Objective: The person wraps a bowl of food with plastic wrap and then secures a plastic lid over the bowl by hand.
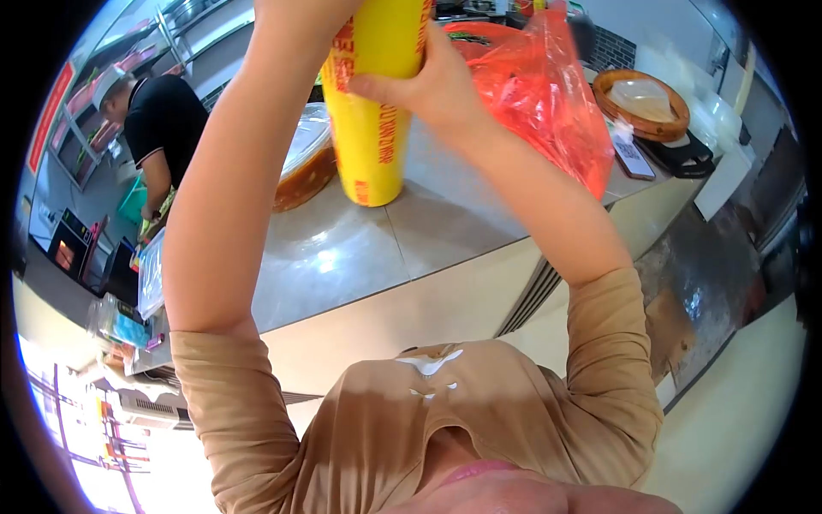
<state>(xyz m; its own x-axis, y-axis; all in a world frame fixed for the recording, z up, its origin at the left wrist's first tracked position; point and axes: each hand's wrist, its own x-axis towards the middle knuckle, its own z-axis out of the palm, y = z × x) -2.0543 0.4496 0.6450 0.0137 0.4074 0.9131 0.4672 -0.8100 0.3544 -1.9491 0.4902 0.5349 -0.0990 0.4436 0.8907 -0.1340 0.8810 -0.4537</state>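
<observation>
A tall yellow roll with red lettering, apparently cling film [368, 146], stands nearly upright on the grey tiled counter [454, 214]. Wrapped around its upper right side is my right hand [424, 81], the thumb pressed across the front. My left hand [308, 10] is by the top left of the roll; the frame's upper edge cuts it off, hiding its fingers. To the left of the roll sits a brown round tray [304, 182] with a clear plastic cover [312, 128], partly behind my left forearm. A red plastic bag [548, 103] lies beyond my right forearm.
At the counter's right end are a wooden round tray [646, 127] with a plastic-wrapped item, a phone [632, 157] and a black item [681, 158]. A co-worker in a black shirt [163, 120] bends over on the left. Plastic jars [120, 321] stand at the lower left.
</observation>
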